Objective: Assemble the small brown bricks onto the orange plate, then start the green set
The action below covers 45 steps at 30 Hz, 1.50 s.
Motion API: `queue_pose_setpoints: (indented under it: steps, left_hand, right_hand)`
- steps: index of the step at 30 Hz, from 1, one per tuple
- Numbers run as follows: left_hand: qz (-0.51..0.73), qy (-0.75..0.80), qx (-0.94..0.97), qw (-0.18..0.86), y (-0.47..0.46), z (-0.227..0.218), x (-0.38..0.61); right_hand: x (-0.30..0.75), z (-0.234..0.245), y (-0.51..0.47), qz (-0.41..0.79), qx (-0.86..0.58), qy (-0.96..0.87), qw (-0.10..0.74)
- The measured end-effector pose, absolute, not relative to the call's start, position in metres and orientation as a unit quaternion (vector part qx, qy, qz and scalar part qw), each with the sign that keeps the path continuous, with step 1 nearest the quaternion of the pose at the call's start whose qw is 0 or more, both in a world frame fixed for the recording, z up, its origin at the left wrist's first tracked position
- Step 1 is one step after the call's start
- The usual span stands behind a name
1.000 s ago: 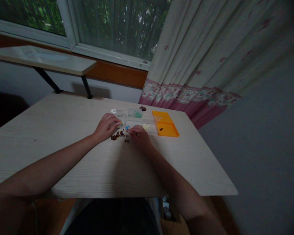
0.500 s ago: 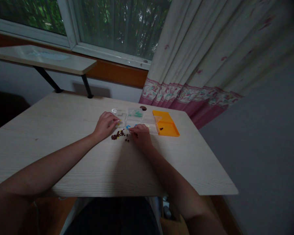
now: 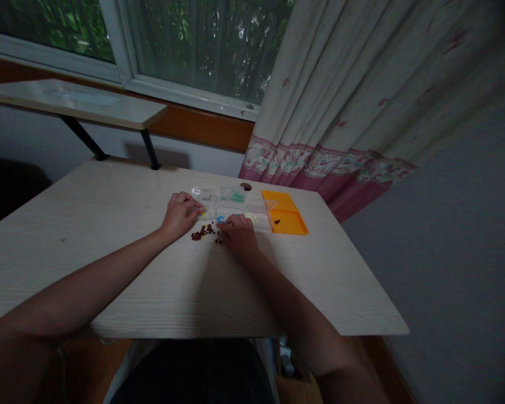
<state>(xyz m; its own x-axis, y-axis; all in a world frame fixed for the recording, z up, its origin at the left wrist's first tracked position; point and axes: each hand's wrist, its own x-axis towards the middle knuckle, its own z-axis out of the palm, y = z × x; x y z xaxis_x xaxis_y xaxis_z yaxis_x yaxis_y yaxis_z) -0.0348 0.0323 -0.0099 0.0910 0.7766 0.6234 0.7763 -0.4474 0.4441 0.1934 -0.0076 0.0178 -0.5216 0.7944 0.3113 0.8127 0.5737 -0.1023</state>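
My left hand (image 3: pixel 180 215) rests on the table with thumb and fingertips drawn together at the edge of a clear plastic box (image 3: pixel 209 196) holding a few yellow pieces (image 3: pixel 203 212). Whatever those fingertips pinch is too small to make out. My right hand (image 3: pixel 239 231) is closed, its fingertips beside the blue pieces (image 3: pixel 220 218) at the front of another clear compartment. What it holds, if anything, is hidden. Between the hands and nearer me lies a loose pile of small dark brown pieces (image 3: pixel 198 234) with some yellow among them.
Green pieces (image 3: pixel 237 197) lie in a rear clear compartment, pale ones (image 3: pixel 251 216) in a front one. To the right stands an open orange case (image 3: pixel 294 223) with a few dark pieces. A raised shelf (image 3: pixel 109 109) crosses the back left; a curtain (image 3: pixel 320 123) hangs behind the table.
My right hand has shifted slightly left, toward the brown pile, uncovering more of the pale pieces. The left hand has barely moved.
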Motion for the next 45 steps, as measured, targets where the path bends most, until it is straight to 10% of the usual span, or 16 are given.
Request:
queue_pose_setpoints:
  steps: [45]
  left_hand:
    - [0.383,0.579,0.72,0.005,0.0352,-0.0178,-0.0351]
  right_hand:
    - [0.1964,0.0193,-0.0051,-0.028,-0.456,-0.874,0.163]
